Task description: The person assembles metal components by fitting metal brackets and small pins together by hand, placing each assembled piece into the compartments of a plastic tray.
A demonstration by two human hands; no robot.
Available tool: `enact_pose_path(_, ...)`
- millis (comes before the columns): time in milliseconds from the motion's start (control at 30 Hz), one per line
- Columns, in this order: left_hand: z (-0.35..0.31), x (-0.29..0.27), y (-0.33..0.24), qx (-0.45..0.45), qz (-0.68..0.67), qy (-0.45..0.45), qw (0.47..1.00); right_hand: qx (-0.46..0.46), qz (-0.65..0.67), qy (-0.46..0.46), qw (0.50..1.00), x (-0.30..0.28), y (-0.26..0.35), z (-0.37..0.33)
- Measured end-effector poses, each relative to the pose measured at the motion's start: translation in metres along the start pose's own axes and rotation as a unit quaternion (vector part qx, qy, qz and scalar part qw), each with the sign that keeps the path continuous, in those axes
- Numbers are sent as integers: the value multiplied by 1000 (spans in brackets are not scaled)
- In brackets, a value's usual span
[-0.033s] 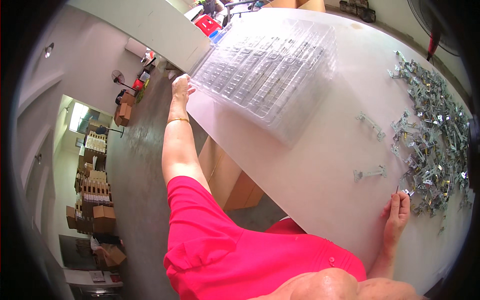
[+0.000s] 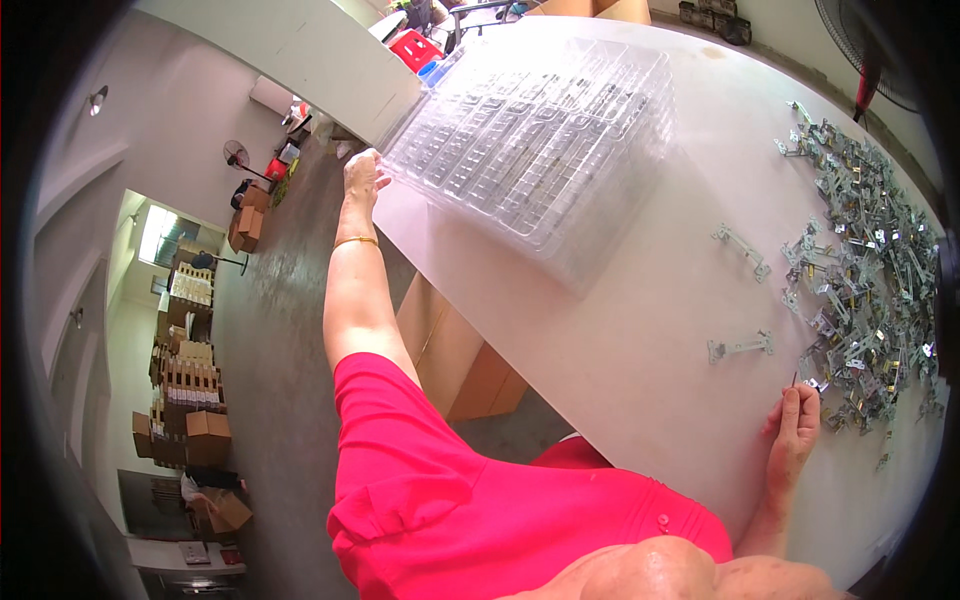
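At the left corner of a tall stack of clear plastic trays (image 2: 520, 215), my left hand (image 2: 362, 172) has its fingers curled at the tray edge and seems to grip it. Rows of moulded compartments show in the top tray, with darker pieces visible through the plastic. My right hand (image 2: 795, 420) rests by the near side of a heap of metal hinges (image 2: 870, 270). Between its thumb and forefinger a thin dark pin-like piece (image 2: 795, 379) points up; its kind is unclear. Two loose hinges, one farther off (image 2: 741, 251) and one nearer (image 2: 740, 347), lie left of the heap.
The pale table (image 2: 640, 370) has a long edge running diagonally in front of me. Below that edge stands an open cardboard box (image 2: 455, 350). A fan (image 2: 880, 50) is at the far right. More cartons (image 2: 208, 437) are stacked across the floor on the left.
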State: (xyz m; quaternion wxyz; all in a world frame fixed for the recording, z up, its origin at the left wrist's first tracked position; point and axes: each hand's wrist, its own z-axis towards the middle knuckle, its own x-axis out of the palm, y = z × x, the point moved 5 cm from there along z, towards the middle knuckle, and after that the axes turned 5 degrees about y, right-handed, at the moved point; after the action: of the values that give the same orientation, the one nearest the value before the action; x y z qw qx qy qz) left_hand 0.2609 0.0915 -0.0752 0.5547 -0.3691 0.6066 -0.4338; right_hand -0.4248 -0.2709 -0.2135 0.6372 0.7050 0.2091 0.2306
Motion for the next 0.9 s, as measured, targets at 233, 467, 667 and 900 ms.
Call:
enact_pose_path(233,3,5,9,8,-25,22,999,4,-10,-4,1000,-1,2,0)
enact_pose_path(467,-8,-6,-3,21,66,-137,988,17,11,-14,1000,2,1,-1)
enact_pose_path(667,-60,13,-58,285,114,-208,929,11,7,-8,1000,-1,1,-1)
enact_pose_path(900,-315,142,-142,603,189,-9,775,13,16,-21,1000,1,2,2)
